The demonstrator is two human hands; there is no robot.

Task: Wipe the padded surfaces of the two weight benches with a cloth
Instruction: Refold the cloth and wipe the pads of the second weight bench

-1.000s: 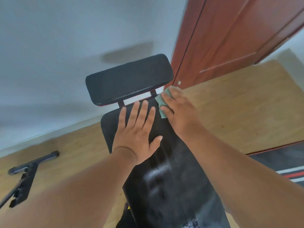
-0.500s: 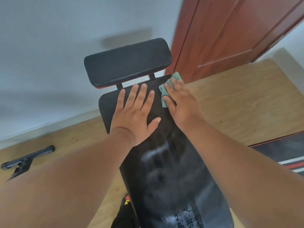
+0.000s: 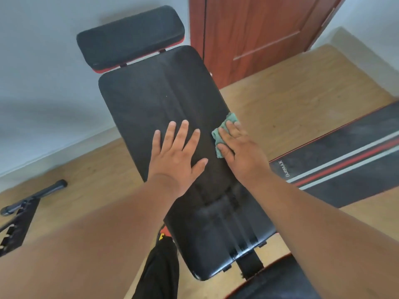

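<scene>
A: Nearest edge?
B: Rounded black padded seat section (image 3: 278,281) at bottom right, red-trimmed. Just beyond, across a gap bridged by a black bracket, long black padded backrest (image 3: 172,117) running away from the camera.

A: Left hand?
B: Left hand (image 3: 176,157) laid flat, palm down, on the backrest middle. Fingers straight and spread, thumb out to the right. Nothing held.

A: Right hand?
B: Right hand (image 3: 239,147) pressed on the small crumpled green cloth (image 3: 224,128) at the backrest's right edge. Fingers extended over the cloth, thumb alongside its near end; cloth pinned flat, not pinched. Cloth corners visible beyond the fingertips and to the thumb side.

A: Beside the bench?
B: Right: second black pad with red and white stripes (image 3: 345,160), printed lettering at its near end, low over the wooden floor (image 3: 291,100). Left: black metal frame part with a round bar end (image 3: 32,197) on the floor.

A: Far end?
B: Short black padded headrest (image 3: 130,34) with red underside, apart from the backrest on two posts. Behind: pale wall (image 3: 43,61) and reddish-brown wooden door (image 3: 259,29).
</scene>
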